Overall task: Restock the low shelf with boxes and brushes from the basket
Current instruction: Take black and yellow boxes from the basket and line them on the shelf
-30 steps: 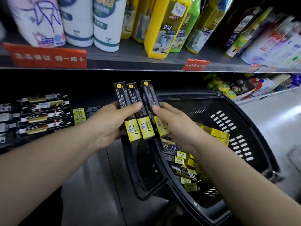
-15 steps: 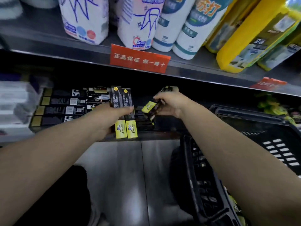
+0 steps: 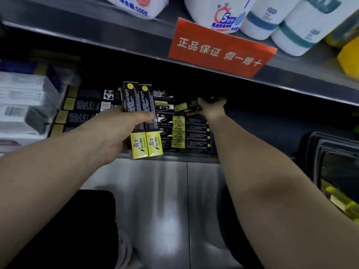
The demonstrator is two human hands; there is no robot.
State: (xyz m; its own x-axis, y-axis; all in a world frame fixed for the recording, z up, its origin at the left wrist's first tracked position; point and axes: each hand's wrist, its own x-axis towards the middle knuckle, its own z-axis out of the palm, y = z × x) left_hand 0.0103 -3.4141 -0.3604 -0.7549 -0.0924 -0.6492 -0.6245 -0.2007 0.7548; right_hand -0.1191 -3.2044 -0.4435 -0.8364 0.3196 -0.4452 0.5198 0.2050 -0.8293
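My left hand [image 3: 120, 131] grips two long black-and-yellow boxes [image 3: 142, 121] upright in front of the low shelf [image 3: 174, 155]. My right hand [image 3: 211, 107] reaches deep into that shelf and holds a third black-and-yellow box [image 3: 186, 108] lying flat on top of a stack of the same boxes [image 3: 191, 133]. More black boxes with gold ends [image 3: 85, 111] are stacked to the left. The black basket [image 3: 318, 152] shows at the right edge with yellow boxes [image 3: 338, 199] inside.
The upper shelf edge [image 3: 116, 41] overhangs the low shelf and carries a red sign [image 3: 219, 49] and white bottles [image 3: 303, 26]. White packages [image 3: 21, 105] fill the low shelf's left end. A steel panel [image 3: 169, 200] lies below the shelf.
The view has closed in on the low shelf. My right hand has pushed its box further in and laid it on the stack. My left hand stays in front with two boxes.
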